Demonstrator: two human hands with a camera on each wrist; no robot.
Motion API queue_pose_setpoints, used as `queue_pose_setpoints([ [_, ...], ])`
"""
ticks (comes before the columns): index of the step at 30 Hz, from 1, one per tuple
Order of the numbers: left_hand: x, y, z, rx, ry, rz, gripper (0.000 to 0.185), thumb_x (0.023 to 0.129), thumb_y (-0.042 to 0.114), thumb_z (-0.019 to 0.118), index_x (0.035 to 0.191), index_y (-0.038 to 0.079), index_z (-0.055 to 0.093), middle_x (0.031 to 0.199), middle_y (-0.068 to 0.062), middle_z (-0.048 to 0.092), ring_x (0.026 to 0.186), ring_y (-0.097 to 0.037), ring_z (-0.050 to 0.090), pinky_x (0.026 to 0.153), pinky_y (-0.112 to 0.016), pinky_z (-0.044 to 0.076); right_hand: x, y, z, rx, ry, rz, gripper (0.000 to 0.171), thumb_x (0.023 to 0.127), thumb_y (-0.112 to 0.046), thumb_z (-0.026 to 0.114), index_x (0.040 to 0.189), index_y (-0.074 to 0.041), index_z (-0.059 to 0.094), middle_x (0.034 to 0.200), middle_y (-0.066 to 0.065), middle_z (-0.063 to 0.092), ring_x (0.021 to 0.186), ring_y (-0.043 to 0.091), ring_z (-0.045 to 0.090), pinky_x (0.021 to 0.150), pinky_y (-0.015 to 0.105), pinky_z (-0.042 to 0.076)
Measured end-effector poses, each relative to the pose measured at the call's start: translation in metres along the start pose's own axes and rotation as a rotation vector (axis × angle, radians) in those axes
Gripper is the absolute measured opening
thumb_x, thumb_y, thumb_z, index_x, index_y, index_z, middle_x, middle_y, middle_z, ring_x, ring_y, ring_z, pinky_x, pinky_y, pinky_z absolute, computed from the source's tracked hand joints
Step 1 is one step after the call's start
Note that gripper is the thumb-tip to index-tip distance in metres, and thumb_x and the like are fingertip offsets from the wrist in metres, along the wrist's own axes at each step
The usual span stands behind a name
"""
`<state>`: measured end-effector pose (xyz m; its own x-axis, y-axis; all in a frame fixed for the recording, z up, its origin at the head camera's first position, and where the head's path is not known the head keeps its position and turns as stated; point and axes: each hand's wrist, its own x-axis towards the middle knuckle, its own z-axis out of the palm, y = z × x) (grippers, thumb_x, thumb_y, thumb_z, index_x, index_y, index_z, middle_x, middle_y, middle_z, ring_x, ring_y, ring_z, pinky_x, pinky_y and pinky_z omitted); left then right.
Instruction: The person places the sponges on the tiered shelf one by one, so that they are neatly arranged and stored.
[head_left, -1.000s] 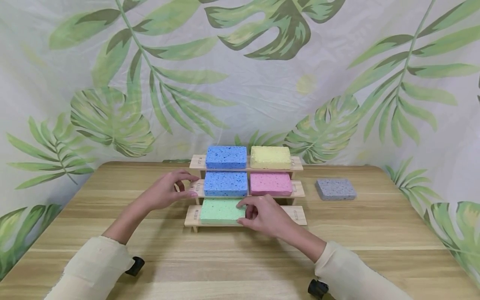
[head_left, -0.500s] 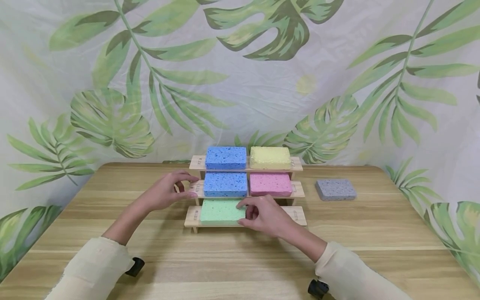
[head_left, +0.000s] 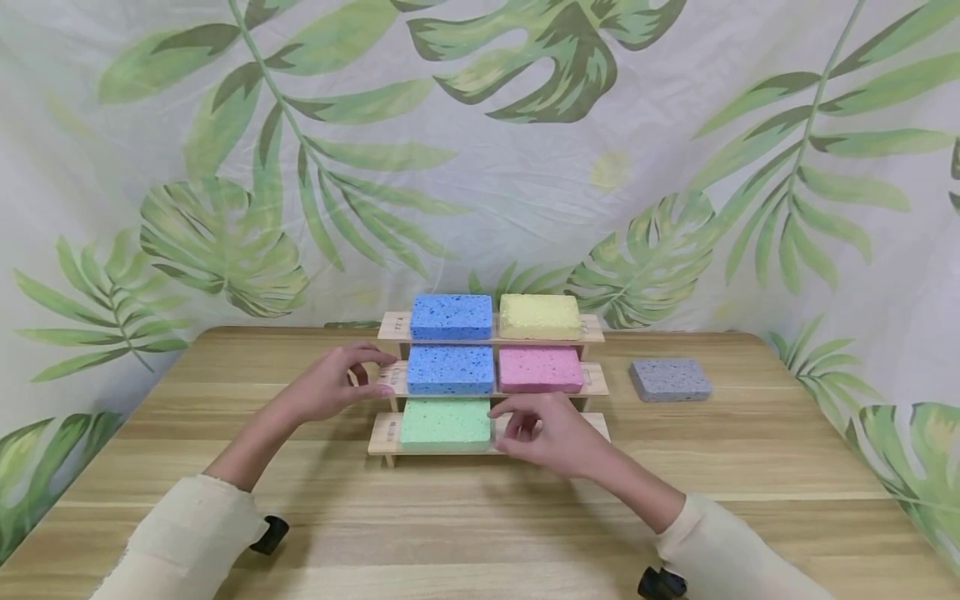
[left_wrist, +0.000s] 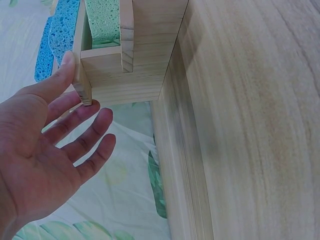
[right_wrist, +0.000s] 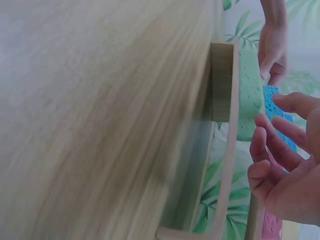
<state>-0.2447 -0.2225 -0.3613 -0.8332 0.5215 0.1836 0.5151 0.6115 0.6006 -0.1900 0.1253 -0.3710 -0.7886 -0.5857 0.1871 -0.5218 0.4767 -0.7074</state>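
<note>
Left hand [left_wrist: 45,145] fingertips on rack [left_wrist: 112,75] end

- Six sponges: two blue [head_left: 451,317] [head_left: 450,369], one yellow [head_left: 540,316], one pink [head_left: 540,369], one green [head_left: 446,423], one grey [head_left: 670,379].
- One three-tier wooden rack [head_left: 592,379].
- One wooden table [head_left: 750,467].
- Two hands: left hand [head_left: 330,385], right hand [head_left: 551,435].

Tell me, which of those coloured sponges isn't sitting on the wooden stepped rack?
The grey rectangular sponge. It lies alone on the wooden table, right of the wooden stepped rack, while the two blue, yellow, pink and green ones all rest on its tiers.
</note>
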Motion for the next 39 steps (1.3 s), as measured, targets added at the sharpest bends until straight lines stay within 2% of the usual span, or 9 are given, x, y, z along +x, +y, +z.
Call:
queue_pose_setpoints([
  [11,-0.001,-0.001,0.000,0.001,0.000,-0.009,0.045,0.093,0.018,0.079,0.128,-0.007,0.068,0.126,-0.022,0.067,0.081,-0.014,0.065,0.068,-0.030,0.054,-0.022,0.008,-0.026,0.087,-0.005,0.027,0.026,0.091,-0.006,0.078,0.114,0.003,0.073,0.087,0.000,0.075,0.078,0.007,0.064,0.067,0.027,0.055],
  [18,-0.002,-0.003,-0.001,-0.009,-0.005,-0.021,0.045,0.094,0.018,0.078,0.130,-0.007,0.067,0.129,-0.023,0.065,0.082,-0.015,0.066,0.066,-0.030,0.054,-0.037,0.016,-0.044,0.071,0.031,0.050,0.026,0.093,-0.007,0.077,0.116,0.004,0.072,0.088,0.001,0.074,0.080,0.008,0.066,0.069,0.028,0.056],
  [30,-0.002,-0.003,0.000,-0.010,-0.002,-0.019,0.045,0.094,0.019,0.078,0.130,-0.007,0.067,0.130,-0.024,0.065,0.083,-0.015,0.066,0.066,-0.030,0.054,-0.067,0.035,-0.077,0.024,0.160,0.138,0.024,0.094,-0.007,0.075,0.116,0.003,0.073,0.089,0.002,0.074,0.078,0.009,0.067,0.067,0.028,0.056],
  [39,-0.001,-0.001,0.001,0.004,0.003,-0.015,0.046,0.093,0.020,0.079,0.130,-0.005,0.068,0.126,-0.020,0.067,0.082,-0.014,0.065,0.068,-0.030,0.054,-0.079,0.055,-0.100,-0.063,0.292,0.138,0.020,0.092,-0.003,0.076,0.112,0.002,0.075,0.087,0.005,0.076,0.077,0.006,0.068,0.067,0.026,0.056],
])
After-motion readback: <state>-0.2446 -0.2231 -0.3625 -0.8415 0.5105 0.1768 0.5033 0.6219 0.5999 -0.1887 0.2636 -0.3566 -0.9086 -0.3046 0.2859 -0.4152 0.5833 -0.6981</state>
